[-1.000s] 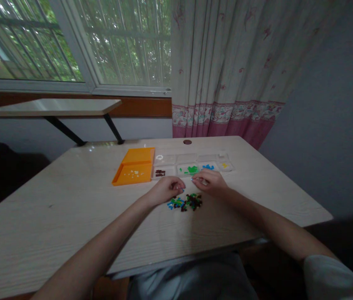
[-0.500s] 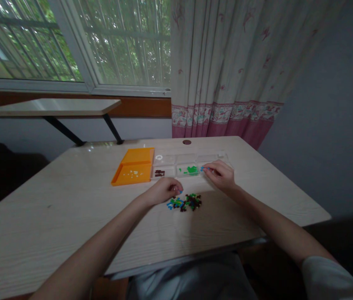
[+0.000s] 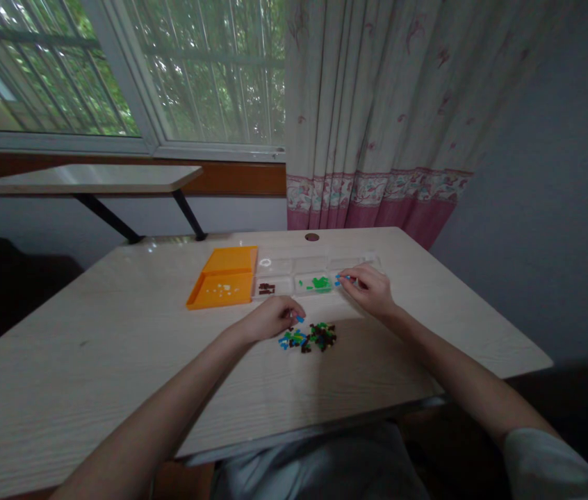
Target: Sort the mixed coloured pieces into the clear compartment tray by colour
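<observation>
My left hand (image 3: 274,317) is closed in a pinch, with a small blue toy brick (image 3: 299,319) at its fingertips. Just below it, a mixed pile of small bricks (image 3: 321,336) in dark brown, green, blue and yellow lies on the table. Over the right front compartment of a clear plastic box, my right hand (image 3: 368,286) pinches another blue brick (image 3: 345,277). The compartment beside it holds green bricks (image 3: 321,282). Farther left are dark brown bricks (image 3: 267,288) in their own compartment. My right hand hides part of the box.
An orange box (image 3: 229,260) stands open left of the clear box (image 3: 308,265), with small white pieces in its front half. A raised shelf (image 3: 90,178) on black legs is at the table's back left. The table (image 3: 132,361) ends at a front edge by my lap.
The blue brick in my left fingers shows more now. My right hand stays over the same compartment, its fingers shifted only slightly.
</observation>
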### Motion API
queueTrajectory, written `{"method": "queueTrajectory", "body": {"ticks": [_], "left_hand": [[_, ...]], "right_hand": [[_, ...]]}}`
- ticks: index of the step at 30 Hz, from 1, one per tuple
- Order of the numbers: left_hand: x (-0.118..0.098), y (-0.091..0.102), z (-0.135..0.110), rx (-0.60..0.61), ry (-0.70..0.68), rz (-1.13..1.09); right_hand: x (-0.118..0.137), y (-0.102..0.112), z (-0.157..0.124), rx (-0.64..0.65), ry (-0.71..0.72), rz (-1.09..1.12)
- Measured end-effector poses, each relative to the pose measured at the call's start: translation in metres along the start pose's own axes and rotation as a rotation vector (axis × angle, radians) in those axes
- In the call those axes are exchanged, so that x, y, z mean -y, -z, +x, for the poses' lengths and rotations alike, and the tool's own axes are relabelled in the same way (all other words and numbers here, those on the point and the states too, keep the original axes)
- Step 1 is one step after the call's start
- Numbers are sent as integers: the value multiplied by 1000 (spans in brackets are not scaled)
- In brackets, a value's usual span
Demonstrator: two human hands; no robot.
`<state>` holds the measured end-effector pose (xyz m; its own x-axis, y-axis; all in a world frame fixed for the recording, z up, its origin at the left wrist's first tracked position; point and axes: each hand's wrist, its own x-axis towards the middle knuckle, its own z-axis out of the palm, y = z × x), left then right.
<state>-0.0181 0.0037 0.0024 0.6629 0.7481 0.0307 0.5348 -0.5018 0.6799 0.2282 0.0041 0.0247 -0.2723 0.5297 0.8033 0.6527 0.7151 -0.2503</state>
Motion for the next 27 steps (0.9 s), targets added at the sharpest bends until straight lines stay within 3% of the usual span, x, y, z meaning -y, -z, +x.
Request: {"method": "queueTrajectory", "body": {"ticks": [5,10,19,23,27], "left_hand": [[3,-1,0,-7,16,-11],[-1,1,-1,-22,5,-10],[0,3,-1,-41,-17,102],[-6,5,-2,-68,-38,143],[-16,7,-3,-170,-69,103]], "right_hand": [[-23,5,4,276,-225,-155],[-46,5,0,324,-332,-256],[-52,3,-4,295,-310,-263],[-38,-2,-4,358,-238,-181],[-13,-14,-10,478,-103,-86]]}}
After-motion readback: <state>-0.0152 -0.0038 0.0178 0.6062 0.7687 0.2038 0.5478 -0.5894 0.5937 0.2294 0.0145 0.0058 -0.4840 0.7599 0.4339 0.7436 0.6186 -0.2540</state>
